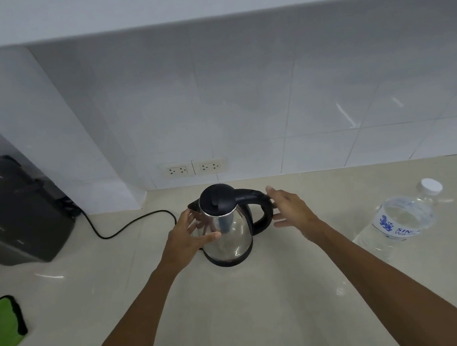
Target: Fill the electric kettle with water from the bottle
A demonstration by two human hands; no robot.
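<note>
Item: polished stainless-steel electric kettle [224, 229] with black plastic lid, handle and base ring. It stands upright on the pale beige stone-look countertop [235, 311], long axis vertical, lid shut. Spout points left and slightly away from the wearer; the looped handle points right. No writing can be read on its body.

Left hand [189, 238]: fingers spread and loosely curved, released, gripping nothing. It sits just beside the kettle's left flank below the spout; whether the fingertips touch the steel cannot be told.

Right hand [292, 211]: fingers extended and apart, not clasped on anything. It lies just right of the handle, fingertips at the handle's outer curve; contact cannot be told.

Item: clear plastic water bottle [402, 220] with white screw cap, cap on. It is well right of the right hand, standing on the counter, its cap end appearing to lean away from the wearer and to the right. Blue-and-white label shows an emblem and partial lettering, "SIN" above "WA"; the rest is cut off.

Other items: black power cord [131, 224] left of the left hand; dark grey appliance [16, 215] far left; green cloth with black trim [2, 328] near the left forearm; two white wall sockets [194, 168] on the white tiled wall behind the kettle.
</note>
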